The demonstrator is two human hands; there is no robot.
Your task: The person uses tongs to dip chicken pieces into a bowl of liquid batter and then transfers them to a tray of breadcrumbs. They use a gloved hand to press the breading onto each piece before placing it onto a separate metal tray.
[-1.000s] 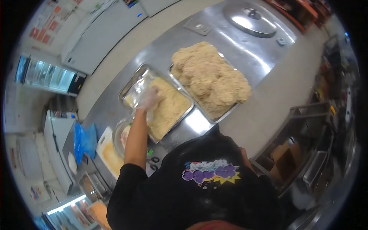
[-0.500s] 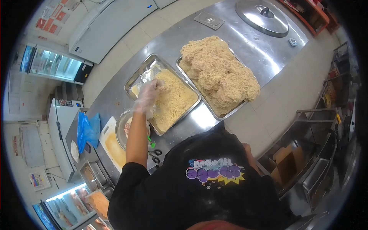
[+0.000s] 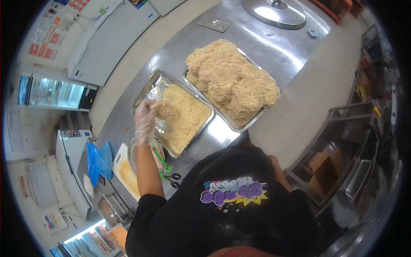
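My left hand (image 3: 146, 122), in a clear plastic glove, pinches a crumb-coated piece (image 3: 165, 110) by its edge above a metal tray (image 3: 208, 122) of yellow crumbs (image 3: 185, 112). Right of it, a second tray (image 3: 239, 128) bears a tall heap of coated pieces (image 3: 233, 77). A steel bowl (image 3: 133, 160) with pale contents, partly hidden by my forearm, stands nearer my body. Green-handled tongs (image 3: 159, 155) and black-handled scissors (image 3: 172, 179) lie by the bowl. Of my right arm only a bit of skin (image 3: 279, 173) shows beside the black shirt; the hand is hidden.
A white cutting board (image 3: 125, 170) and a blue plastic bag (image 3: 99, 159) are at the left of the steel table (image 3: 171, 53). Toward the far end are a flat lid (image 3: 215, 22), a large round lid (image 3: 278, 13) and a small timer (image 3: 313, 32). A cardboard box (image 3: 324, 171) stands at right.
My left hand has moved left and lifted from the crumbs, and the coated piece now shows in its fingers. The camera view has shifted slightly.
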